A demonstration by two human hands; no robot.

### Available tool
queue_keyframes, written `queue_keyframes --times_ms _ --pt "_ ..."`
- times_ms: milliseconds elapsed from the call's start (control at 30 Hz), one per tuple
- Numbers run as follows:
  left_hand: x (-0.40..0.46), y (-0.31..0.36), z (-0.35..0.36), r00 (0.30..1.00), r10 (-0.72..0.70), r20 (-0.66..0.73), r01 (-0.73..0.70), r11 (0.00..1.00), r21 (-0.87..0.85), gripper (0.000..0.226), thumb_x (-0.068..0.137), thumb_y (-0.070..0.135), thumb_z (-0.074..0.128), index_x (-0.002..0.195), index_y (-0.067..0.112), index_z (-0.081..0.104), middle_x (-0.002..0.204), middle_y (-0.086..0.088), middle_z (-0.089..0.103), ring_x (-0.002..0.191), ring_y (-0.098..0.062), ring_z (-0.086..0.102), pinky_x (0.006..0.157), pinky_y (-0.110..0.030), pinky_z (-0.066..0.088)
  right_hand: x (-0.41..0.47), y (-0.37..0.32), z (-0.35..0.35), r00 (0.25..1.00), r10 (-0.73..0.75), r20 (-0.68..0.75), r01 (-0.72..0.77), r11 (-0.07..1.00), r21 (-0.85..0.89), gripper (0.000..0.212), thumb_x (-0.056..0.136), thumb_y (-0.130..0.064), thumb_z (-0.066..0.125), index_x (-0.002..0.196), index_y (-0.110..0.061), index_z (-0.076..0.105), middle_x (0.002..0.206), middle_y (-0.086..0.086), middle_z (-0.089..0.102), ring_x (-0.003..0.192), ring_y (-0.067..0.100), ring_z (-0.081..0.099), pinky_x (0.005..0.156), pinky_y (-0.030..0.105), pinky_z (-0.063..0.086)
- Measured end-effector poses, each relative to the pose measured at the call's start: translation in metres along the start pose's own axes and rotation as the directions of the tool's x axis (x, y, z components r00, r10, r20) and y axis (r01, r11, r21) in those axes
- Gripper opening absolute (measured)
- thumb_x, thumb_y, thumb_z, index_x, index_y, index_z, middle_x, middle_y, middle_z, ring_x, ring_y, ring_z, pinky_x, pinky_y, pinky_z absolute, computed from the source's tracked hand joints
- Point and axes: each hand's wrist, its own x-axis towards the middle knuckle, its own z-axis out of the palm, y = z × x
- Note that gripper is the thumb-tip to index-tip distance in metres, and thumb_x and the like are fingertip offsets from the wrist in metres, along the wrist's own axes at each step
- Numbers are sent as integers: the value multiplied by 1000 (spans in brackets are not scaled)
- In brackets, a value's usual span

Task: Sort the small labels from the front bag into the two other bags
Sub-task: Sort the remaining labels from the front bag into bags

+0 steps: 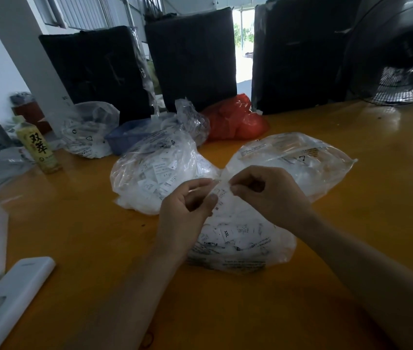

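On the glossy orange tabletop, 3 clear plastic bags of small white printed labels are set close together. Above the front clear bag, 1 small white label is pinched between the left hand and the right hand; fingers and thumbs of both are curled narrowly onto it. The left rear clear bag and the right rear clear bag lie just behind. A yellow-labelled drink bottle stands well apart at left.
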Motion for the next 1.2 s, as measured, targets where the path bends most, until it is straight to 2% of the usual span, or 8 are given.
queue_keyframes --times_ms 133,233,333,500,700,833,1033,1200 --pt "8 3 -14 895 428 -127 -352 851 390 29 96 10 73 122 25 72 111 7 73 92 0 70 80 -14 57 2 1 -4 1000 11 -14 -11 999 36 17 99 -30 64 111 -31 75 90 -20 73 77 -6 66 67 9 50" --pt "26 -1 -42 795 551 -255 -335 749 572 21 98 3 67 114 11 77 120 -1 68 99 -2 65 86 -12 55 9 11 -12 979 57 -197 -57 998 4 16 102 -29 58 108 -27 73 87 -17 71 72 -10 62 60 4 44" --pt "38 -15 -65 844 440 -306 -139 731 667 22 100 3 64 118 5 77 124 -10 69 107 -21 66 91 -28 57 17 30 -23 946 96 -308 -152 975 -160 19 103 -26 56 107 -17 73 91 -9 71 71 -4 61 59 8 39" --pt "45 -31 -63 984 15 -179 144 527 837 47 110 47 34 119 25 74 154 -3 43 142 -26 22 116 -50 19 24 72 -30 967 206 -147 -253 762 -596 29 104 -25 53 127 -20 69 127 7 70 117 25 60 105 37 36" --pt "37 -25 -52 996 76 -35 -22 649 761 91 93 77 -2 136 32 66 142 4 56 139 -1 16 113 -42 6 26 83 -28 979 203 0 -131 629 -767 31 101 -33 58 130 -30 66 127 2 70 118 23 59 106 38 37" --pt "35 -26 -50 993 115 -34 -51 660 750 87 96 73 -3 146 37 58 133 7 66 150 -3 15 116 -41 1 26 77 -28 971 235 -35 -181 632 -753 25 100 -19 55 117 -26 73 117 0 74 109 27 59 100 43 46" --pt "32 -23 -48 983 153 -104 -30 686 727 94 95 74 -4 145 29 61 158 1 51 158 -11 8 124 -50 0 23 74 -29 961 244 -130 -269 724 -635 24 99 -15 53 113 -18 71 112 5 74 110 30 59 98 45 48" --pt "26 -14 -36 928 341 -152 -150 713 685 71 104 55 14 127 23 73 149 5 59 150 -22 28 121 -53 16 25 76 -28 943 330 -33 -258 666 -700 39 100 -44 57 138 -35 57 144 7 54 133 35 41 110 48 35"
